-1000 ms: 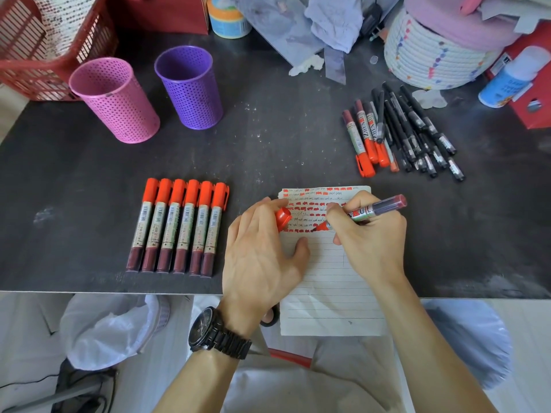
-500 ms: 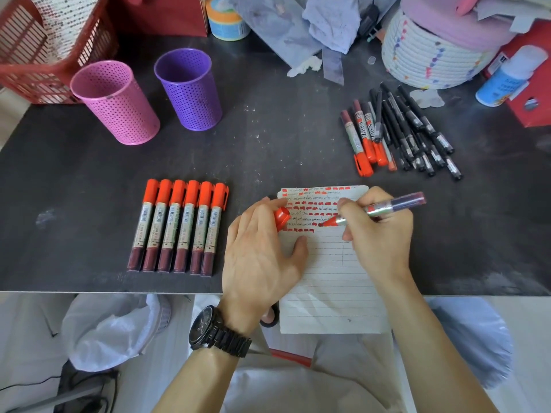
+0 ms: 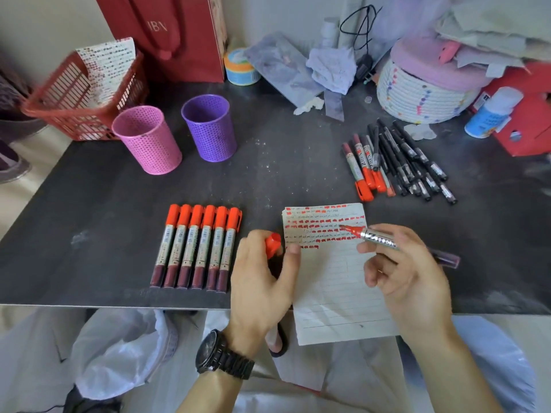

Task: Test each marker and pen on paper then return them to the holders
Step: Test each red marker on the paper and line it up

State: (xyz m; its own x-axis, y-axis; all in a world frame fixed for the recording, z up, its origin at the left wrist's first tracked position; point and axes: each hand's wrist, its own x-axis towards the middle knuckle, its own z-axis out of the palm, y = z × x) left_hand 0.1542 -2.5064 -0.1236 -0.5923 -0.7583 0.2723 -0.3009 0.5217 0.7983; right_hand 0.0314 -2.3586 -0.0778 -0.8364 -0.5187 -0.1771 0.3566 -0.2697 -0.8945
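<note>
Orange-tipped marker with a silver label and dark maroon barrel [image 3: 384, 240] is pinched in the right hand [image 3: 408, 272], uncapped, its tip over the rows of orange marks on the lined sheet of paper [image 3: 337, 272]; can't tell if the tip actually touches; left hand [image 3: 262, 281] is curled round the loose orange cap [image 3: 272, 244] right at the paper's left edge, thumb on the sheet; six capped orange markers [image 3: 196, 245] lie side by side to the left on the dark grey surface [image 3: 89, 219]; a mixed pile of orange markers and black pens [image 3: 399, 162] sits further back on the right; pink perforated holder [image 3: 147, 140] and purple perforated holder [image 3: 210, 126] stand upright at the back left, just beside each other.
</note>
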